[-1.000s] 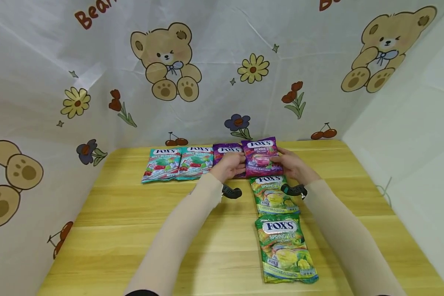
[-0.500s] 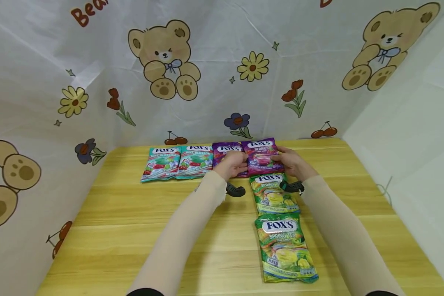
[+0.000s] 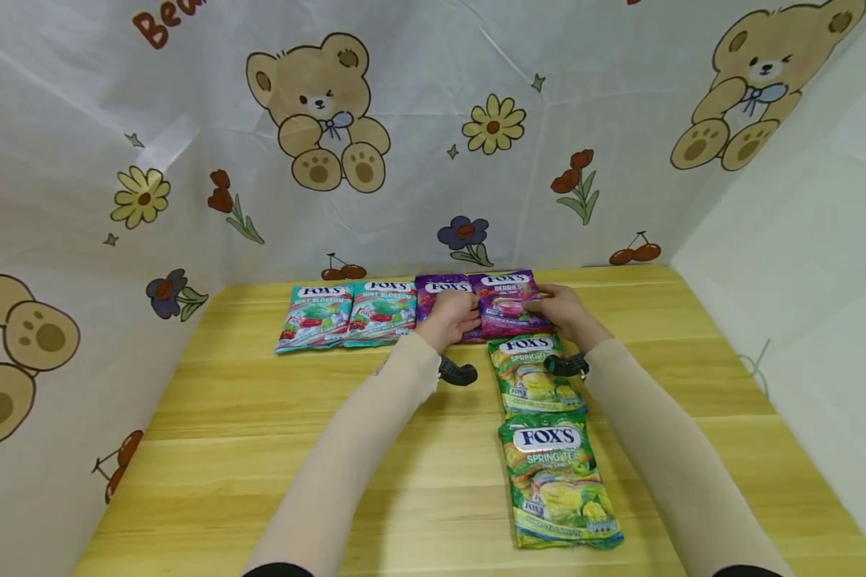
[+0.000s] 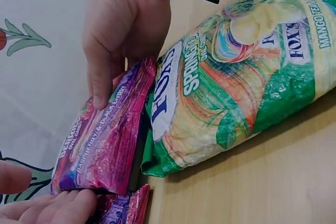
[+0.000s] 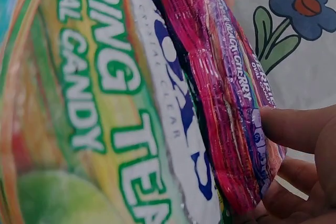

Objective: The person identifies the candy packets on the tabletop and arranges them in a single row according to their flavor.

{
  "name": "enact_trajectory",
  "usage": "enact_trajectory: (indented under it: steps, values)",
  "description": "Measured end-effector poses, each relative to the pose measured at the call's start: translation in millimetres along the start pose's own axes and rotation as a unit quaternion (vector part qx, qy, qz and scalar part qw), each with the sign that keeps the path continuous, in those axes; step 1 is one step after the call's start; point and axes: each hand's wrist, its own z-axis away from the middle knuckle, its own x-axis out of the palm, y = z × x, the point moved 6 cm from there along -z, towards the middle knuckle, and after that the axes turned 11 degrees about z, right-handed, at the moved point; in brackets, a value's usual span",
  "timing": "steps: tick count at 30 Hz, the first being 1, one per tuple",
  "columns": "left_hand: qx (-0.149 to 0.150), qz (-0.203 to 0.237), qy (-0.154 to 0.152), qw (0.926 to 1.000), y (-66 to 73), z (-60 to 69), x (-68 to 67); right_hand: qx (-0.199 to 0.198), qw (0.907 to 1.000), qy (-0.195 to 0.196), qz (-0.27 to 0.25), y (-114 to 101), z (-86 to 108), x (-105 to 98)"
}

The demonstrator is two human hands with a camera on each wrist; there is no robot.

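Observation:
In the head view a purple Berries bag (image 3: 507,303) lies at the right end of the back row, just behind a green Spring Tea bag (image 3: 534,377). The right hand (image 3: 568,311) grips its right edge, thumb on the front, as the right wrist view also shows at the bag (image 5: 231,87). At its left edge is the left hand (image 3: 451,317), fingers touching that edge and partly covering a second purple bag (image 3: 427,295). In the left wrist view the left fingers (image 4: 68,207) lie against the Berries bag (image 4: 105,135).
Two teal Mint Blossom bags (image 3: 316,317) lie side by side to the left in the back row. Another green Spring Tea bag (image 3: 559,485) lies nearer the front of the wooden table (image 3: 260,449). A sheet with printed bears (image 3: 404,200) hangs behind; a pale wall stands at right.
The front purple bag has settled slightly lower and flatter against its neighbour, both hands staying on it. The head view has shifted a little.

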Motion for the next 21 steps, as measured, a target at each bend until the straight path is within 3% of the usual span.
enact_trajectory:
  steps: [8,21]
  values:
    - [0.017,0.033,0.008,0.9993,1.6,1.9,-8.4,-0.009,0.9999,0.01,-0.004,6.0,4.1,-5.5]
    - [-0.003,-0.003,-0.071,0.9975,-23.0,26.2,-25.3,-0.065,0.9977,-0.02,0.004,33.6,35.6,-23.6]
